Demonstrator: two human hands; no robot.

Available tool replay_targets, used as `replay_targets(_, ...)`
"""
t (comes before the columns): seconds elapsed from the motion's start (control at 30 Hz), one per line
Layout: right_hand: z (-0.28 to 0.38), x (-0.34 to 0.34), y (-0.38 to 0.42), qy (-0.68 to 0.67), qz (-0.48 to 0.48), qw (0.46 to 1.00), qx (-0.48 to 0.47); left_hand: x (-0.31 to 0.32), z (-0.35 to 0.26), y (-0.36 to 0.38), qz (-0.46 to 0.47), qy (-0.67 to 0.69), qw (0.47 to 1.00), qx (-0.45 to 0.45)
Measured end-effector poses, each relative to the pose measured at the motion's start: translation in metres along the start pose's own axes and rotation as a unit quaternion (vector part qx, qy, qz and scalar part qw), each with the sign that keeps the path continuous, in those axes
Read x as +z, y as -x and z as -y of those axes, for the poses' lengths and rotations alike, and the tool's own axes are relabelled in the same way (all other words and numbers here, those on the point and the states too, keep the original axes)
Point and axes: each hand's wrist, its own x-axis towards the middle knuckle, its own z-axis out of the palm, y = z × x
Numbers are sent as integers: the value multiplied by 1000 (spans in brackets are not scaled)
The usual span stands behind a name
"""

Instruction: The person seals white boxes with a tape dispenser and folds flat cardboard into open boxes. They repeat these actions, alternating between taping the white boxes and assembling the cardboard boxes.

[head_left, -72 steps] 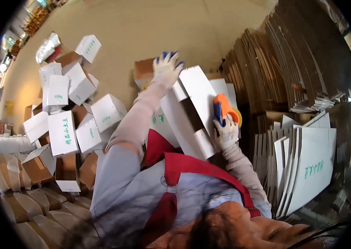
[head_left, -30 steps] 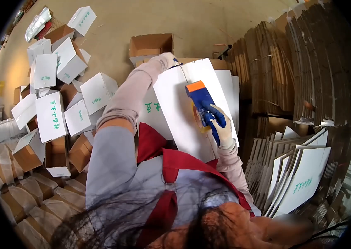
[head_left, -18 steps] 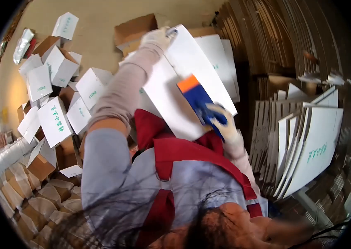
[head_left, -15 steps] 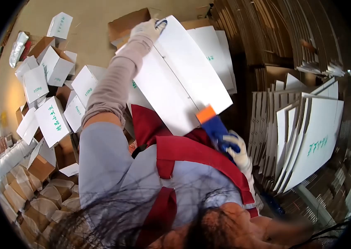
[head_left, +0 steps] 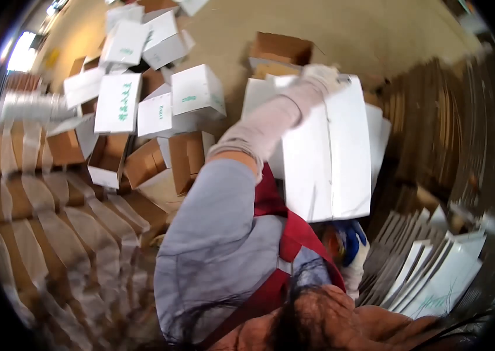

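Just beyond the red apron (head_left: 270,196), the white box (head_left: 319,155) seems light and stiff, best held by its corners. The left hand (head_left: 322,77) is at its end farthest from the apron, the right hand (head_left: 356,245) beside the apron; I cannot tell whether either grips.

Jumbled white cardboard boxes with green lettering (head_left: 117,102) lie toward the tan floor's (head_left: 230,35) left edge, rows of brown cardboard cartons with translucent liners (head_left: 43,199) at its near left corner; upright, flattened brown cardboard sheets (head_left: 429,114) line its right edge.
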Motion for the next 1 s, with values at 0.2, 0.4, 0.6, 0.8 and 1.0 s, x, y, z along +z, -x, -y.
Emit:
replay_targets(0.2,46,33,-74,101,107,988,37,-136,97,84,-42,57,984,-165)
replay_targets(0.4,131,198,-117,-70,559,812,-148,-299,182,275,-613,-141,755,-188)
replay_targets(0.6,81,178,-152,8,373,927,-47,-252,167,219,-581,166,796,-38)
replay_targets(0.8,17,72,-101,-76,113,990,48,38,148,52,-41,224,963,147)
replay_targets(1.0,131,-10,25,-158,-149,976,1,119,-62,79,371,500,734,269)
